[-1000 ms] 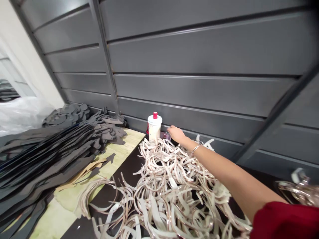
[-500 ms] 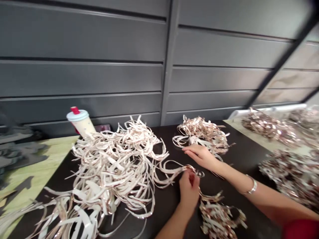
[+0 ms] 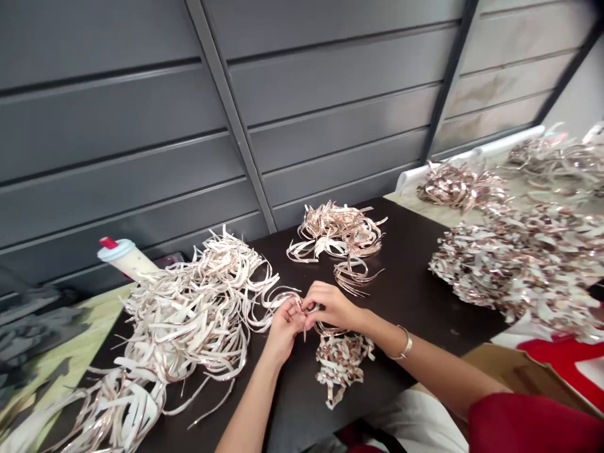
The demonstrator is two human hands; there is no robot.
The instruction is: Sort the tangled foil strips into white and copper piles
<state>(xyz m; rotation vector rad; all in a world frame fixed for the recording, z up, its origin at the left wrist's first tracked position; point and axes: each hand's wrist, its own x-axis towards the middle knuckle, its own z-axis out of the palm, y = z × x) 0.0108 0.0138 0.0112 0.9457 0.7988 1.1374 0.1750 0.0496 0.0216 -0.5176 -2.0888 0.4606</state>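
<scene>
My left hand (image 3: 285, 328) and my right hand (image 3: 333, 306) meet over the dark table (image 3: 401, 302), fingertips pinching thin strips between them. The strips are white on one side and shiny rose gold on the other. Fingers partly hide the held part. Left of my hands lies a large tangled heap of mostly white strips (image 3: 198, 308), some ends reaching toward my left fingers. Just below my right hand, a small bunch of short, curled strips (image 3: 342, 365) rests near the table's front edge. Behind it, a few loose strips (image 3: 352, 275) lie apart.
A rose-gold strip pile (image 3: 342, 226) sits at the back. More strip heaps (image 3: 519, 264) fill the right side. A cup with a red cap (image 3: 125, 255) leans by the grey panelled wall (image 3: 330, 94). A cardboard box (image 3: 523, 377) stands lower right.
My right hand has come from the back pile to my left hand and now pinches strips there. Loose strips now lie in front of that pile. The view has swung right.
</scene>
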